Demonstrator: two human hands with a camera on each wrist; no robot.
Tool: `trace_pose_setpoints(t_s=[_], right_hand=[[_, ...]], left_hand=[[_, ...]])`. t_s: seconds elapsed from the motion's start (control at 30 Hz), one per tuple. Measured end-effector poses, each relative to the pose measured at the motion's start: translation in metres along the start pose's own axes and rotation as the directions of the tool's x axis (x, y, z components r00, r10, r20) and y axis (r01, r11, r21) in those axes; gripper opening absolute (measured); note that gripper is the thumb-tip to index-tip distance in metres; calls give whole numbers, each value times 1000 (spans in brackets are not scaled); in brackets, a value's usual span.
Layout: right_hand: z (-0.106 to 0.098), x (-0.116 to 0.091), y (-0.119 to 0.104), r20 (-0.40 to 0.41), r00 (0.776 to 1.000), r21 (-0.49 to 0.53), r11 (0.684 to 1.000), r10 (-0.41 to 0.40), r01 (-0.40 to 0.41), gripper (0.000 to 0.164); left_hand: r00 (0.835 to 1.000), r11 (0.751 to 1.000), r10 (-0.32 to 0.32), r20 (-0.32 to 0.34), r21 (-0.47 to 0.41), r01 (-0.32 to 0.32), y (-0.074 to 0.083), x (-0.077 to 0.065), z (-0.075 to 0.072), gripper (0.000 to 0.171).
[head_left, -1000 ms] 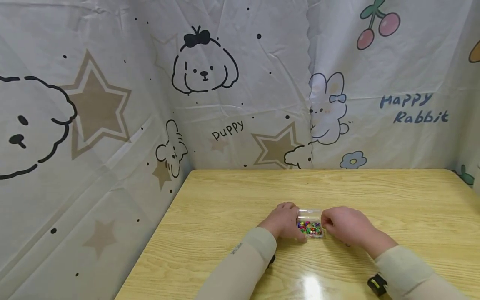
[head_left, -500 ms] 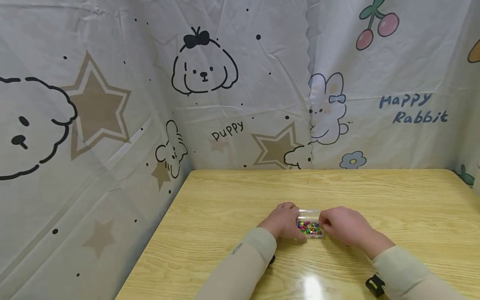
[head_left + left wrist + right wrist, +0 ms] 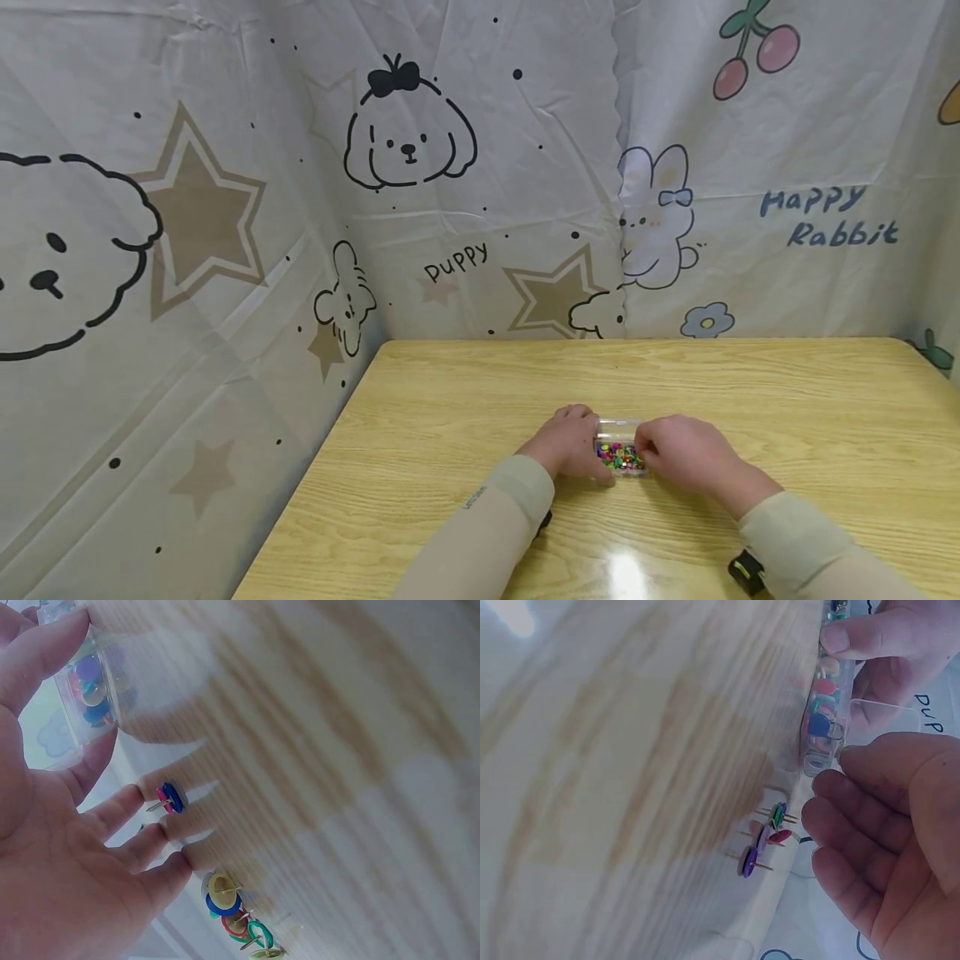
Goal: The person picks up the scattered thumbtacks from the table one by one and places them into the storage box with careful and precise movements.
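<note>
A small clear plastic box (image 3: 633, 474) stands on the table with its transparent lid (image 3: 617, 429) raised at the back. Colourful thumbtacks (image 3: 618, 456) fill the tray. My left hand (image 3: 570, 443) grips the box's left end, thumb at the front and a finger behind; its other fingers spread on the table. At the right end, my right hand (image 3: 688, 454) has curled fingers, with thumb and forefinger over the rim. Whether they pinch a tack is hidden. Loose thumbtacks (image 3: 225, 894) lie by the left fingers, and more tacks (image 3: 762, 838) lie below the right hand.
The wooden table (image 3: 465, 392) reaches back to a hanging cloth (image 3: 450, 217) printed with animals and stars. Another cloth wall (image 3: 247, 433) runs along the left edge. Some loose tacks show their pins sticking out.
My right hand has shifted slightly left, from beside the box to over its right end. The left hand and the box stay where they were.
</note>
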State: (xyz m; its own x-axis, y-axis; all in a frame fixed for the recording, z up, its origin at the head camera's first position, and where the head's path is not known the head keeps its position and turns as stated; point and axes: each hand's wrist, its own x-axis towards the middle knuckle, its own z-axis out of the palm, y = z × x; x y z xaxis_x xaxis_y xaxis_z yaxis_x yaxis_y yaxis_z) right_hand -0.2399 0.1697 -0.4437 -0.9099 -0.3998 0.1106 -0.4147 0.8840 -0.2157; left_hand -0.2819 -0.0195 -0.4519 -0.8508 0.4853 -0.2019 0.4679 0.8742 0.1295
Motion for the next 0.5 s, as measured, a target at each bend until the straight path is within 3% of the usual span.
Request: trace_pose_setpoints(t_s=[0.5], right_hand=[[3, 0, -1, -20, 998, -30, 998, -53, 52, 11]], left_hand=[[1000, 1000, -4, 7, 5, 4, 1, -3, -1, 54]])
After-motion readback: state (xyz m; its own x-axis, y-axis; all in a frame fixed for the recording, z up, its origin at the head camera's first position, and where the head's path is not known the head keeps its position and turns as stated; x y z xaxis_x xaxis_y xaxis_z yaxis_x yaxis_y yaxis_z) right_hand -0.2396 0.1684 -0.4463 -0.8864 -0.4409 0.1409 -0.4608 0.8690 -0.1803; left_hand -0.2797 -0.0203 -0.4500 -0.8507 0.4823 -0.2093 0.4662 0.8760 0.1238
